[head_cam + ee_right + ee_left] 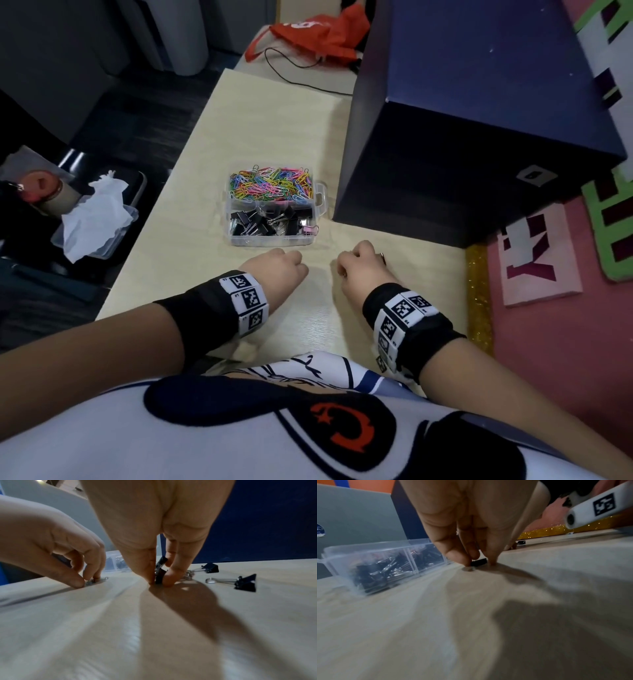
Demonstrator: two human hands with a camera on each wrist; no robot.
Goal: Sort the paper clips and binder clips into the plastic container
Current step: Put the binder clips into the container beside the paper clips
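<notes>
A clear plastic container (236, 205) sits mid-table, with coloured paper clips (270, 183) in its far compartment and black binder clips (270, 221) in the near one. Just in front of it, my left hand (291, 263) is curled down on the table. In the left wrist view its fingertips (493, 562) pinch a black binder clip (480, 561) lying on the wood. My right hand (346, 267) is beside it, and thumb and finger grip an upright black binder clip (160, 573). Two more binder clips (211, 568) (247, 582) lie to the right of that hand.
A large dark blue box (479, 120) stands close on the right of the container. A gold glitter strip (478, 291) and pink mat (548, 342) border the table's right edge. A tray with tissue (96, 219) sits off the left edge, and an orange bag (318, 31) lies at the far end.
</notes>
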